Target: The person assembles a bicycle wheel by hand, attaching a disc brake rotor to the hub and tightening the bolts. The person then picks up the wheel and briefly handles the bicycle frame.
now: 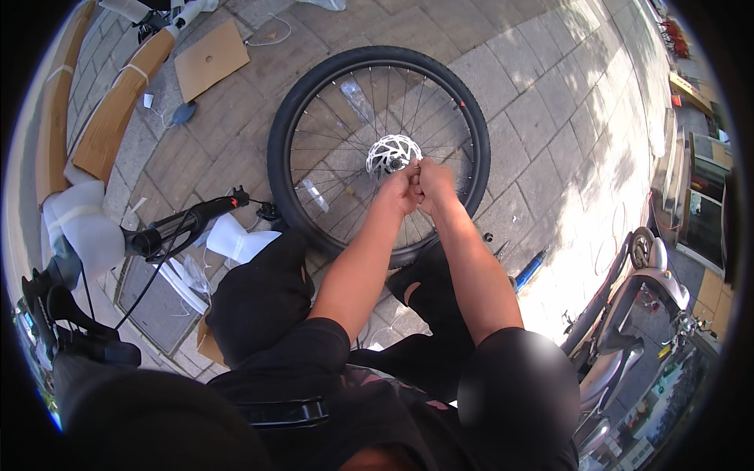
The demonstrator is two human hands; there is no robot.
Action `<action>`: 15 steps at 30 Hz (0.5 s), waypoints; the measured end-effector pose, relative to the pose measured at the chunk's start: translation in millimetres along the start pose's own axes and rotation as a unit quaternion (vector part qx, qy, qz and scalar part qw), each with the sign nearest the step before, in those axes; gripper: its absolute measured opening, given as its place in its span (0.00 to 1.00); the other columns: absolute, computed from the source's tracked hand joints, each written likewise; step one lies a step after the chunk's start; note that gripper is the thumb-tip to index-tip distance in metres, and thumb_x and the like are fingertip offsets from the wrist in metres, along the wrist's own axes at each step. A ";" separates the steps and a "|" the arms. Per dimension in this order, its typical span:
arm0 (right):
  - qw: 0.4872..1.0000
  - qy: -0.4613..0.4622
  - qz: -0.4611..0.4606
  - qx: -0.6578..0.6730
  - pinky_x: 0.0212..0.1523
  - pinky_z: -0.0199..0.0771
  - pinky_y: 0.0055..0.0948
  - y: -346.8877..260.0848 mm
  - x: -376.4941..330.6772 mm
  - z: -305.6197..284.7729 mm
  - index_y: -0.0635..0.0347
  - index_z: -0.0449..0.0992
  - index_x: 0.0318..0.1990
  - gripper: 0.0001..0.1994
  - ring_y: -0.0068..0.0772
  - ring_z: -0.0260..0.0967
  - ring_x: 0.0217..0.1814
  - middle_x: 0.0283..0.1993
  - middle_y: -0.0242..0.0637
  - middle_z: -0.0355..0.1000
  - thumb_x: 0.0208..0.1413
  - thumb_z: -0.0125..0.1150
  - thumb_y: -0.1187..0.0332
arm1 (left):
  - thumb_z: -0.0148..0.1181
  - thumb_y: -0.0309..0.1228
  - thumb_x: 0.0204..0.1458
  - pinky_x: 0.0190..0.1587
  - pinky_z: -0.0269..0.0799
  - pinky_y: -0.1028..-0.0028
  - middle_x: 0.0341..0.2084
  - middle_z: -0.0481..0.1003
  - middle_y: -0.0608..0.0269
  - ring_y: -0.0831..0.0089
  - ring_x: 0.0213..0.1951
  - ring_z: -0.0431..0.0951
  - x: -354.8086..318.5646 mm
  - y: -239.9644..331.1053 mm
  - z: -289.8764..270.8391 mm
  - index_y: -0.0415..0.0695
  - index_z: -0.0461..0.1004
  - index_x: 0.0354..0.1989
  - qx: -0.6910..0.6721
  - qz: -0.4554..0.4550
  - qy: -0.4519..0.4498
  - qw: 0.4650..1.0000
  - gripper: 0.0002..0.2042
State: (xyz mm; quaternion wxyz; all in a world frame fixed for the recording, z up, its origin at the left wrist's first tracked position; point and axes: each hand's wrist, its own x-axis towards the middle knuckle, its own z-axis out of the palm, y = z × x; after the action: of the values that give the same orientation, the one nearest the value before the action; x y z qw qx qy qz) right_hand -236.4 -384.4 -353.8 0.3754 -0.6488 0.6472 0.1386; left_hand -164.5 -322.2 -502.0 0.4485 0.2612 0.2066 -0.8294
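A bicycle wheel with a black tyre lies flat on the paving in front of me. On its hub sits a silver disc brake rotor. My left hand is closed near the rotor's lower right edge, fingertips drawn together. Against it, on the right, my right hand is closed in a pinch. Both hands meet over the spokes beside the hub. Whatever they hold between the fingers is hidden or too small to name.
Left of the wheel lies a bicycle fork among white foam and cardboard-wrapped tubes. A flat cardboard piece rests at the upper left. A blue-handled tool lies right of my right forearm. A parked scooter stands farther right.
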 end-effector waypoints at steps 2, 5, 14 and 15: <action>0.985 -0.013 0.099 0.143 0.36 0.84 0.43 -2.7 -5.5 -1.4 0.65 0.81 0.44 0.14 0.50 0.83 0.34 0.34 0.55 0.80 0.69 0.54 0.64 | 0.63 0.44 0.68 0.38 0.63 0.74 0.30 0.80 0.78 0.81 0.31 0.73 -5.0 -0.5 9.7 0.57 0.81 0.38 0.000 -0.010 0.025 1.000 0.09; 0.996 0.052 -0.047 -0.059 0.43 0.84 0.41 -7.1 -24.4 -18.9 0.66 0.82 0.44 0.15 0.50 0.83 0.41 0.41 0.52 0.82 0.67 0.58 0.62 | 0.64 0.44 0.67 0.38 0.62 0.74 0.30 0.80 0.79 0.83 0.32 0.73 -10.7 0.1 22.6 0.58 0.81 0.38 0.022 0.004 0.119 0.993 0.08; 0.828 0.027 -0.357 -0.431 0.49 0.83 0.37 2.9 -4.5 -39.0 0.61 0.84 0.42 0.12 0.45 0.84 0.47 0.42 0.46 0.83 0.57 0.64 0.63 | 0.69 0.42 0.63 0.40 0.60 0.76 0.30 0.79 0.80 0.83 0.34 0.72 -24.4 4.4 40.7 0.58 0.79 0.37 0.024 0.002 0.165 0.986 0.06; 0.825 0.023 -0.361 -0.434 0.48 0.83 0.37 2.2 -4.5 -39.2 0.61 0.85 0.41 0.12 0.45 0.84 0.46 0.40 0.46 0.83 0.56 0.64 0.63 | 0.69 0.42 0.62 0.40 0.60 0.76 0.30 0.78 0.80 0.83 0.34 0.72 -24.0 2.9 41.1 0.58 0.79 0.36 0.023 0.002 0.170 0.985 0.07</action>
State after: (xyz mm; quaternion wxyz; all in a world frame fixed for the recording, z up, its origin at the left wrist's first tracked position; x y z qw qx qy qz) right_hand -251.1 -407.0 -324.9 0.0632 -0.9352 0.2479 0.2448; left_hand -161.1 -332.1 -455.5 0.4025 0.4089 0.2600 -0.7766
